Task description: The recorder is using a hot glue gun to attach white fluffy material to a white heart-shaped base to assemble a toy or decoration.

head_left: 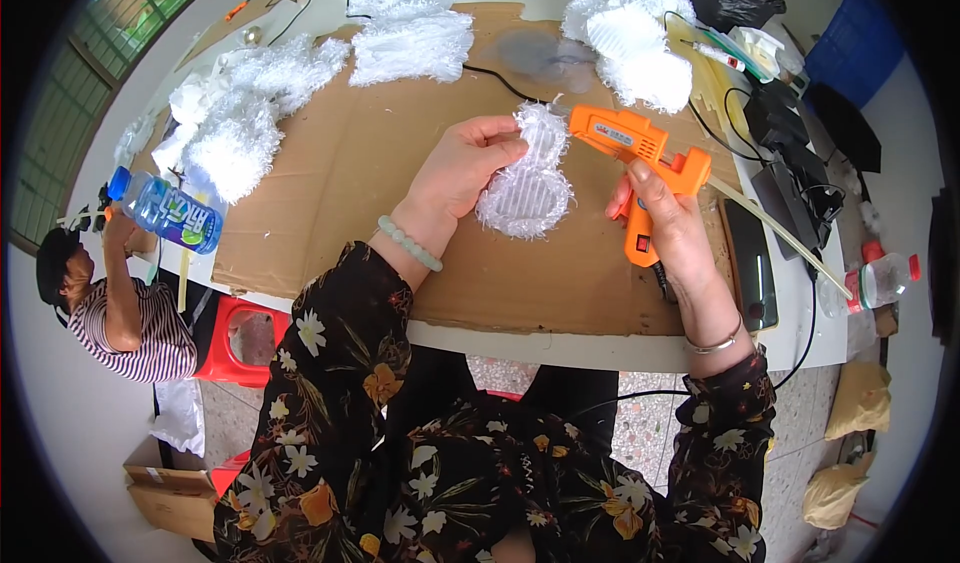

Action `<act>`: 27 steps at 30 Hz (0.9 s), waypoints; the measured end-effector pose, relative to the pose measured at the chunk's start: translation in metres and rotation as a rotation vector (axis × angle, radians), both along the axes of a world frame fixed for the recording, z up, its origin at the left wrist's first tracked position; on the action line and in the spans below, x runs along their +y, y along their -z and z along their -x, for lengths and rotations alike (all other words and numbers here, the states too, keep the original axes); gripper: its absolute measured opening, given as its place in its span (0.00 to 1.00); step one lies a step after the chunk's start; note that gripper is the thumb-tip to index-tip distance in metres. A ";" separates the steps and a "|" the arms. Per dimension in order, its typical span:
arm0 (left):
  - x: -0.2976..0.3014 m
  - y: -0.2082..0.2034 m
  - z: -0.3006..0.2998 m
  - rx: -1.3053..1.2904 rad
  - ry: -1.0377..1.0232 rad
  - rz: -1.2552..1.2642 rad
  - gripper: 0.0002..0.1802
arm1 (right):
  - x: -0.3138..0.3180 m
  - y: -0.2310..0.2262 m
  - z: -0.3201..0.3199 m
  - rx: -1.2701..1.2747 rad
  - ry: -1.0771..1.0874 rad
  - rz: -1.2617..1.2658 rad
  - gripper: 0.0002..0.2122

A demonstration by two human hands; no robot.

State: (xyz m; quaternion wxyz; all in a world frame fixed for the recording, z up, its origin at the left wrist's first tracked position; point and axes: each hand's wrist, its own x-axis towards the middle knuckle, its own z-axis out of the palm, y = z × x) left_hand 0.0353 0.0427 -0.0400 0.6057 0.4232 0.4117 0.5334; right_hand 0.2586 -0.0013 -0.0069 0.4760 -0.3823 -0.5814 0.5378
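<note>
Between the thumb and fingers of my left hand [462,168] is a fuzzy white figure-eight-shaped piece [530,195], held upright with its smaller lobe at the top. Its face looks ribbed and its edge is fringed with tinsel-like strands. An orange hot glue gun [640,148] fills my right hand [668,218], its nozzle aimed left at the upper lobe. Whether the nozzle touches the piece I cannot tell. A long pale glue stick [770,225] sticks out of the gun's back. Both hands are above a brown cardboard sheet [390,273].
White fuzzy pieces lie in heaps at the far left [235,123], far middle [412,48] and far right [635,43]. At left stands a blue-capped bottle [170,210], near a seated person in stripes [135,328]. A phone [750,268] and black adapters [785,188] line the right side.
</note>
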 end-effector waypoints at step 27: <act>-0.005 -0.004 0.005 0.083 -0.071 -0.149 0.13 | 0.004 0.010 0.011 -0.092 -0.111 -0.040 0.15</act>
